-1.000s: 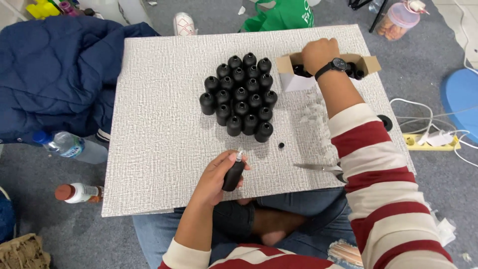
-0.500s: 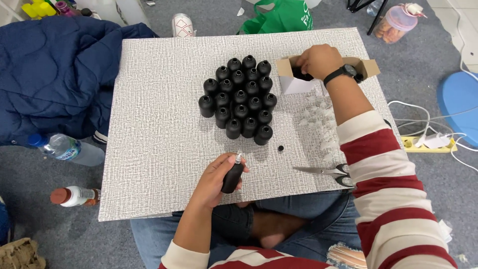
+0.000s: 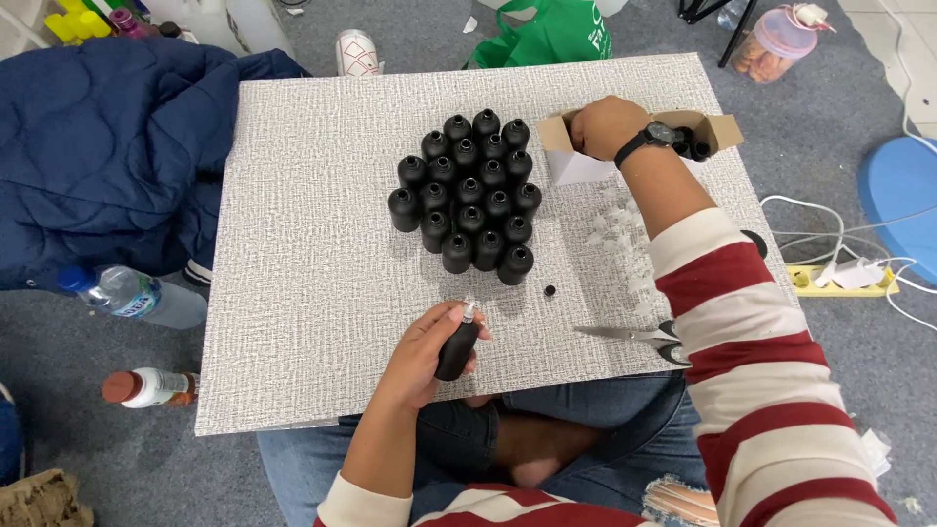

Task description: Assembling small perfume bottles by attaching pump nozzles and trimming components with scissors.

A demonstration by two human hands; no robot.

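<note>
Black and matte, the small bottle (image 3: 457, 348) sits in your left hand (image 3: 422, 356), fingers wrapped around its body near the board's (image 3: 293, 293) near edge. Its long axis tilts, the pale tip pointing up and away from you toward the cluster of black bottles (image 3: 470, 192). Your right hand (image 3: 605, 125) reaches into the cardboard box (image 3: 576, 161) at the far right; you cannot tell what it grips. Bare board lies left of the cluster; scissors (image 3: 639, 335) lie right.
</note>
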